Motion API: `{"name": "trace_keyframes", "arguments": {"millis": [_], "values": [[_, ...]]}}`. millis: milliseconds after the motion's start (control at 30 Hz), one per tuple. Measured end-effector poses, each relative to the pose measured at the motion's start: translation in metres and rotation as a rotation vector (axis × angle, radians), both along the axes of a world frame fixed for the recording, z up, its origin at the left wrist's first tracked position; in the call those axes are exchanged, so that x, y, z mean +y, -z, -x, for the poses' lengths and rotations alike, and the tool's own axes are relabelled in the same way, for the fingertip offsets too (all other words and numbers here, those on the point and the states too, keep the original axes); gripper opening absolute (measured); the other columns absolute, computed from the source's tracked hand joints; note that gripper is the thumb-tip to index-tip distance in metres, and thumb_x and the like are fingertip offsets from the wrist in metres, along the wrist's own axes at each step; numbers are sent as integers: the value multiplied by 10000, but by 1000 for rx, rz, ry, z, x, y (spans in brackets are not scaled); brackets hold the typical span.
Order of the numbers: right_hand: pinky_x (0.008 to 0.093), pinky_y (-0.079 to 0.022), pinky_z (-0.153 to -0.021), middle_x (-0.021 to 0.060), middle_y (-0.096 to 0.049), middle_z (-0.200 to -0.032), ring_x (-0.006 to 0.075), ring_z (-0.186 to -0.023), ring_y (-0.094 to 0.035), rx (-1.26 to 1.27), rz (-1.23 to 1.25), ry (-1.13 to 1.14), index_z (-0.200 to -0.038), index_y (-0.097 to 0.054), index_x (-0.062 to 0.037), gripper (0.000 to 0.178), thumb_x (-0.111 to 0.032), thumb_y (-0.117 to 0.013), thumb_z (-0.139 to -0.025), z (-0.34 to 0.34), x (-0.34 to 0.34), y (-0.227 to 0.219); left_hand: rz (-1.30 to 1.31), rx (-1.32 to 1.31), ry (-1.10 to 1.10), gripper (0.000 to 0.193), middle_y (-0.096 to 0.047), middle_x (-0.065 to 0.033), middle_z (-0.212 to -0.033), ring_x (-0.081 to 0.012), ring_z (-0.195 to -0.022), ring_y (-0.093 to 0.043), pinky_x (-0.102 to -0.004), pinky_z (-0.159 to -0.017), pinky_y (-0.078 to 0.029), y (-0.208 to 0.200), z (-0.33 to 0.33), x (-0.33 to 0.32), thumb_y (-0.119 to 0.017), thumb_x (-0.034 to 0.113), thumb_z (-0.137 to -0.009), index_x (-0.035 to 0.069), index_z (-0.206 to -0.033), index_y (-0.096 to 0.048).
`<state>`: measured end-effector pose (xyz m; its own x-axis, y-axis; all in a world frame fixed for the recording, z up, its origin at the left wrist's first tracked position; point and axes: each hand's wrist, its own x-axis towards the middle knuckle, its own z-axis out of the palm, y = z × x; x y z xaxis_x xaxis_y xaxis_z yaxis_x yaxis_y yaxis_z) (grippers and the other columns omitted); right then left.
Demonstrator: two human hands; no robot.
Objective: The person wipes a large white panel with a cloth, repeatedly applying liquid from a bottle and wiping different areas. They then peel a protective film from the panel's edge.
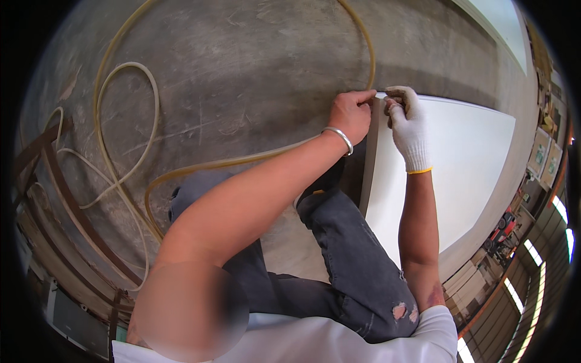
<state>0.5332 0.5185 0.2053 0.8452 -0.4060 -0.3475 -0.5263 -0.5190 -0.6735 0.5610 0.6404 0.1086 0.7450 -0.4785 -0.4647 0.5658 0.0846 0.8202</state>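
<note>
A white panel (455,163) with a thick greyish side edge (371,157) lies in front of me to the right. My bare left hand (353,115), a silver bangle on its wrist, is at the panel's far left corner. Its fingers are curled, with thumb and forefinger drawn together; whatever they pinch is too small or hidden. Just to its right, my right hand (410,127) wears a white knitted glove with a yellow cuff. Those fingers bend down over the same corner, close to the left fingertips, and what they grip cannot be made out.
A yellowish hose (367,51) runs over the grey concrete floor (242,66) close to my left hand and loops at the left. Brown metal bars (85,212) stand at the left rim. Another pale panel (499,27) is at the far right. My bent knee (318,209) is beside the panel.
</note>
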Motion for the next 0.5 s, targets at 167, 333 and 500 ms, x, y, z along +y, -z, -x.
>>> {"name": "trace_keyframes", "arguments": {"millis": [167,333,500], "values": [[402,-571,-806,180,-740,-951,345,-903,-745,-62,204,-192,-1186,-632,-57,174,-63,-611,-1013,-4,5,-1,-6,-50,5,365,-764,-123,-1151,-169,-950,-732,-301,-877,-607,0,0,3,-525,-71,-1002,-35,-1320,-702],[449,-574,-795,194,-745,-974,392,-925,-735,-64,299,-266,-1149,-627,-57,146,-83,-621,-1005,-7,11,-3,-41,-98,17,349,-765,-125,-1126,-176,-923,-725,-301,-862,-594,-4,-4,4,-558,-67,-972,-43,-1281,-719],[475,-569,-784,210,-742,-984,418,-933,-723,67,462,-355,-1130,-625,-50,152,-86,-629,-982,-18,14,-5,-53,-78,15,363,-765,-129,-1128,-186,-921,-725,-305,-866,-592,-8,-6,5,-581,-67,-939,-30,-1268,-729]]}}
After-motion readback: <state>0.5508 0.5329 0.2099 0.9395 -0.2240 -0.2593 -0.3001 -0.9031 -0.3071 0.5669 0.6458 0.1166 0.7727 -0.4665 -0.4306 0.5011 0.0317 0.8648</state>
